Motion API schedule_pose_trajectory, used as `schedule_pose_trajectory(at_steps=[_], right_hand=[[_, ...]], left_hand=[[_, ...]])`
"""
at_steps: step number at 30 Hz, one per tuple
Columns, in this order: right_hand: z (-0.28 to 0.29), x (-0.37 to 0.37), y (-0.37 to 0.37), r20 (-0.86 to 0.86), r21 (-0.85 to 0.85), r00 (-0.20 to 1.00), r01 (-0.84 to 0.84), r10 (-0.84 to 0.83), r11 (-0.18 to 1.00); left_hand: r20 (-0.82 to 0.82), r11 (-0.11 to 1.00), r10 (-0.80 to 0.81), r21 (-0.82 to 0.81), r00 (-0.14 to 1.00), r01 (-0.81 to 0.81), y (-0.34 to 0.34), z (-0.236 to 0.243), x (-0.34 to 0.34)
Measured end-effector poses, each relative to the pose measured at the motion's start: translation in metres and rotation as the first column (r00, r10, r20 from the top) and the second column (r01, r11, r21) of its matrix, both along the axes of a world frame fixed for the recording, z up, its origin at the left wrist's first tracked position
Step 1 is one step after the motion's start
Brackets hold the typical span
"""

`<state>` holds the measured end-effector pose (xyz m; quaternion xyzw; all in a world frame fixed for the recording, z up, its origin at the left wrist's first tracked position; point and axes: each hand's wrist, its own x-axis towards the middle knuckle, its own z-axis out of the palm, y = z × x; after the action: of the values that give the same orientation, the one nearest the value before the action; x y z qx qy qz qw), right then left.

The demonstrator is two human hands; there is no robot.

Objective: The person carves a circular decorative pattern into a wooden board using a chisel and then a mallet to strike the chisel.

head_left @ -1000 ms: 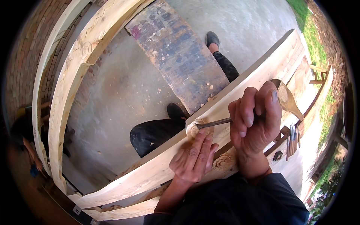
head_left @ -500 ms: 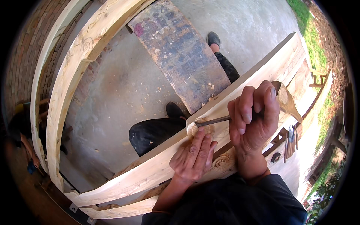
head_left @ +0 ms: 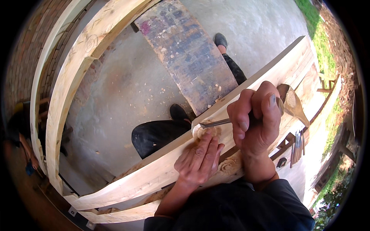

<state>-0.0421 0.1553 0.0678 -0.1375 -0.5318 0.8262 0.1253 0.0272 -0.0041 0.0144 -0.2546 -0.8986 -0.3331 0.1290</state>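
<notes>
The right hand [head_left: 256,123] clenched a chisel [head_left: 216,123], its tip on a round carving [head_left: 204,131] at 9 o'clock. The left hand [head_left: 198,159], its grip released, lay flat on the pale timber beam [head_left: 146,179], fingertips touching the carving.

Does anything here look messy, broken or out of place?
Nothing looks broken. The one untidy thing is pale wood chips scattered over the stained plank and the concrete floor. The right hand grips a chisel against the carved beam, the left hand resting alongside.
</notes>
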Motion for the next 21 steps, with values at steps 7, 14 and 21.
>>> schedule_pose_trajectory(at_steps=[7, 14, 21], right_hand=[[0.011, -0.020, 0.010, -0.126, 0.133, 0.924, -0.345, 0.362, 0.929], [0.013, -0.045, -0.012, -0.009, 0.033, 0.888, -0.460, 0.461, 0.887], [0.006, -0.047, -0.018, -0.005, 0.038, 0.887, -0.462, 0.462, 0.886]], left_hand=[[0.403, 0.867, 0.162, 0.378, 0.901, -0.325, -0.029, 0.002, -0.036], [0.545, 0.785, -0.129, 0.567, 0.829, -0.250, -0.031, -0.005, -0.062], [0.611, 0.799, -0.216, 0.559, 0.762, -0.221, -0.031, -0.010, -0.066]])
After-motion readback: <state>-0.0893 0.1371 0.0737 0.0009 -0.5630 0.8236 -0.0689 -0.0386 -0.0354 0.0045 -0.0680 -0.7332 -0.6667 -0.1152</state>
